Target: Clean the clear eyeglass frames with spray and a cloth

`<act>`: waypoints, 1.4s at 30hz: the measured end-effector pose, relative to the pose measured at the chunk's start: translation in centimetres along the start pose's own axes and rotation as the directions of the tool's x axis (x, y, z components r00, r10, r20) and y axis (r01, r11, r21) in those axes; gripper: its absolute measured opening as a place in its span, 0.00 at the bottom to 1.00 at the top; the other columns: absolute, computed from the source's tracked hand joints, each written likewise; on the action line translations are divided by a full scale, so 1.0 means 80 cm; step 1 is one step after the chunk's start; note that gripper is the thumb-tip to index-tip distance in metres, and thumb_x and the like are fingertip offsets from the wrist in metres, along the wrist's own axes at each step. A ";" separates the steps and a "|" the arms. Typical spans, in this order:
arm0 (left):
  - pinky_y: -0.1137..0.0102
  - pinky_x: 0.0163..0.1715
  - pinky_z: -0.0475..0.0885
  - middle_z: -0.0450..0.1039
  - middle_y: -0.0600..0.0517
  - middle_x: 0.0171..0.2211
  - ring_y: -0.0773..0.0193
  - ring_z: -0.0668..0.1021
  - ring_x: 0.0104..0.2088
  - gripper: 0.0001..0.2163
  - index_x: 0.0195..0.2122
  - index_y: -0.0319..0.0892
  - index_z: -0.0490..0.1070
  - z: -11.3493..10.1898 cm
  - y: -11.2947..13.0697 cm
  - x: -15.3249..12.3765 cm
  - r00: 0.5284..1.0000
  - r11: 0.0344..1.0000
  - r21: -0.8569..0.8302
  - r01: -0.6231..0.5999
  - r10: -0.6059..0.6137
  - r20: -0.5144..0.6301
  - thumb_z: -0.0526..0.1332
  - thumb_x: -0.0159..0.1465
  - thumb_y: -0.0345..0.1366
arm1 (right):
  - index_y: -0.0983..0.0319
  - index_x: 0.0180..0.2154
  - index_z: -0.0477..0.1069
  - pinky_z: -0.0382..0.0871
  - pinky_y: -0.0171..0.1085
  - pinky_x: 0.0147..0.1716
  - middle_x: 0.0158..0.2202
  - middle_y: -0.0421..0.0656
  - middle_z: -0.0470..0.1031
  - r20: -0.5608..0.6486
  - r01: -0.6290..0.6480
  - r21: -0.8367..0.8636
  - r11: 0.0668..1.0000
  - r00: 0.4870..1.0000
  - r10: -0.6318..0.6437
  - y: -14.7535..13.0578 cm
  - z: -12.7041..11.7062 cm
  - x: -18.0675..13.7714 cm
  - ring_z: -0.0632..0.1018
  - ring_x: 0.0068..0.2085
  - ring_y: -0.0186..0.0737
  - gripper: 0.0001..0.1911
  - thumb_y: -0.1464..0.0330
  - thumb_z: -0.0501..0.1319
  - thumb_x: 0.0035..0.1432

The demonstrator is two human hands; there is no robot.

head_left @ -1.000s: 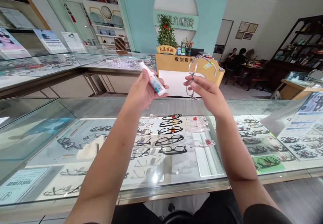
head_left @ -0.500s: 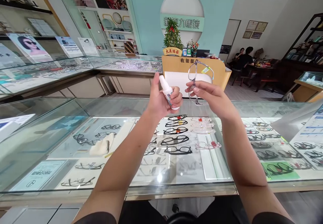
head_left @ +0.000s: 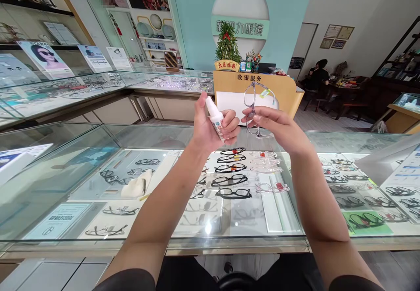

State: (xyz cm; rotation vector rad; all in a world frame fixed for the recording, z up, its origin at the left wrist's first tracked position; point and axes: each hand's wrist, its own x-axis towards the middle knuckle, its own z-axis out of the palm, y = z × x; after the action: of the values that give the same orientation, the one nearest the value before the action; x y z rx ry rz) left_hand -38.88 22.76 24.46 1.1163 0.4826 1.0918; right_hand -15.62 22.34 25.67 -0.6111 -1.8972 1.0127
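Observation:
In my left hand point(head_left: 211, 127) is a small white spray bottle point(head_left: 215, 115), tilted to the left, with the fingers wrapped round its labelled body and the thumb raised beside its white top. My right hand point(head_left: 278, 127) pinches a pair of clear-framed eyeglasses point(head_left: 250, 95) near the bridge. The glasses are turned on end, one lens above the fingers and one below, with a yellow-green tag point(head_left: 265, 92) on a temple. Bottle and glasses are a short gap apart, both held above the glass counter.
Below my hands a glass display case point(head_left: 236, 234) holds rows of glasses, including black frames point(head_left: 233, 193). A crumpled white cloth point(head_left: 134, 187) lies on the left. A wooden cashier desk point(head_left: 288, 94) stands ahead; a person in black point(head_left: 319, 77) sits at the far right.
The fingers of my left hand have shifted slightly round the spray bottle. The glasses have turned a little in my right hand. The whole view has moved slightly.

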 end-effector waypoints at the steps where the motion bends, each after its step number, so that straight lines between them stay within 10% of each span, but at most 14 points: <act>1: 0.66 0.12 0.60 0.51 0.54 0.12 0.66 0.59 0.12 0.44 0.18 0.49 0.55 -0.001 0.000 0.000 1.000 1.000 -0.004 -0.001 0.001 -0.001 0.35 0.55 0.89 | 0.52 0.54 0.86 0.76 0.49 0.60 0.52 0.43 0.87 0.001 0.000 -0.002 1.000 1.000 0.000 0.000 0.000 0.000 0.81 0.53 0.44 0.17 0.52 0.69 0.71; 9: 0.66 0.12 0.58 0.45 0.58 0.10 0.68 0.53 0.10 0.43 0.20 0.49 0.56 -0.002 0.000 -0.001 1.000 1.000 0.025 -0.008 0.008 -0.024 0.36 0.59 0.87 | 0.52 0.53 0.86 0.76 0.50 0.60 0.51 0.43 0.87 0.013 -0.008 -0.007 1.000 1.000 0.008 -0.002 0.004 0.002 0.81 0.50 0.44 0.17 0.52 0.68 0.71; 18: 0.69 0.16 0.54 0.56 0.55 0.15 0.72 0.57 0.14 0.38 0.23 0.45 0.59 -0.010 -0.024 0.013 0.920 0.902 0.380 -0.203 0.308 -0.241 0.51 0.67 0.79 | 0.51 0.55 0.86 0.75 0.47 0.60 0.54 0.43 0.86 0.146 -0.049 0.075 0.996 0.989 0.037 0.008 0.012 0.006 0.83 0.51 0.43 0.18 0.51 0.67 0.73; 34: 0.70 0.18 0.51 0.59 0.54 0.17 0.72 0.60 0.16 0.36 0.26 0.44 0.58 -0.014 -0.029 0.015 0.911 0.898 0.410 -0.159 0.293 -0.289 0.54 0.68 0.76 | 0.48 0.57 0.85 0.75 0.47 0.61 0.54 0.42 0.86 0.263 -0.018 0.143 0.990 0.965 -0.021 0.013 0.022 0.009 0.83 0.53 0.43 0.17 0.52 0.64 0.76; 42: 0.67 0.19 0.56 0.54 0.54 0.13 0.69 0.60 0.14 0.39 0.20 0.45 0.62 -0.002 -0.029 0.008 0.947 0.821 0.554 -0.141 0.275 -0.167 0.49 0.69 0.77 | 0.49 0.56 0.84 0.76 0.47 0.63 0.57 0.42 0.86 0.025 -0.038 0.200 0.979 0.999 0.033 0.025 0.013 0.015 0.84 0.54 0.44 0.19 0.50 0.68 0.71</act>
State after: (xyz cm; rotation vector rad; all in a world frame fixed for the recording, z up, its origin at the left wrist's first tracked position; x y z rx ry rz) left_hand -37.73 23.31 22.46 1.5650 0.9167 1.3384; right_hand -17.10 23.88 24.25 -0.5197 -1.7800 1.2206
